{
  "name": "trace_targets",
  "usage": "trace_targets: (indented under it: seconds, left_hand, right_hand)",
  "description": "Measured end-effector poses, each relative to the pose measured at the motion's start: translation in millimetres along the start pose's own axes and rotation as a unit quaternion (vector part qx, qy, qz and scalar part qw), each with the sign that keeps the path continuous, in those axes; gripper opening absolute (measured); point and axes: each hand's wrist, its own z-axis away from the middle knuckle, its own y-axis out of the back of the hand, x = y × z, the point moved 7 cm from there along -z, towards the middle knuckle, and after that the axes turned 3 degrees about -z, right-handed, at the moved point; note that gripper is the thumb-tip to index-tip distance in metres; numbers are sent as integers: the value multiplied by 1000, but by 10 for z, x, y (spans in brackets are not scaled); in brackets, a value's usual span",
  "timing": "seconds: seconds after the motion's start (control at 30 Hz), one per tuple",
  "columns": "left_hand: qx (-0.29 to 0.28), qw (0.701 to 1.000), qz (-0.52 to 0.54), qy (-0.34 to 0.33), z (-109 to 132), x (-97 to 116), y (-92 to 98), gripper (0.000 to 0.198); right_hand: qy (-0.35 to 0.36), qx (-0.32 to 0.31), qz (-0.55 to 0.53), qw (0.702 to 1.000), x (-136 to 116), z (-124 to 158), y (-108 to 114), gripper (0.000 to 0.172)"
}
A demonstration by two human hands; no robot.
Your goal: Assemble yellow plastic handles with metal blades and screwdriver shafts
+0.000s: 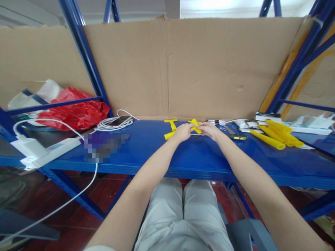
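My left hand (183, 131) and my right hand (209, 129) meet over the blue tabletop with a yellow plastic piece (195, 122) between their fingertips. The fingers of both are bent in and closed on it; they hide part of its shape. Just left of my left hand lies another yellow plastic part (171, 126), with a crossbar at its far end, partly covered by that hand. A thin metal rod lies on the table below the fingertips. To the right of my right hand is a tool with a black and yellow handle (237, 137).
Yellow tapered tubes (278, 134) and small packets (247, 123) lie at the right. On the left are a coiled white cable (113, 123), a power strip (56, 151) and a red plastic bag (74, 109). Cardboard (209, 69) walls off the back.
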Motion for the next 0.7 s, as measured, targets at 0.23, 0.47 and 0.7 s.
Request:
trace_targets:
  seconds: [0.23, 0.47, 0.7]
  left_hand:
    - [-1, 1000, -5, 3, 9, 16, 8, 38]
    - [-4, 1000, -18, 10, 24, 24, 24, 43]
    - [-21, 999, -34, 18, 33, 33, 19, 43]
  right_hand:
    - [-7, 13, -8, 1000, -9, 14, 4, 18]
    - [-10, 9, -13, 1000, 27, -31, 11, 20]
    - [-1, -5, -16, 1000, 58, -102, 53, 15]
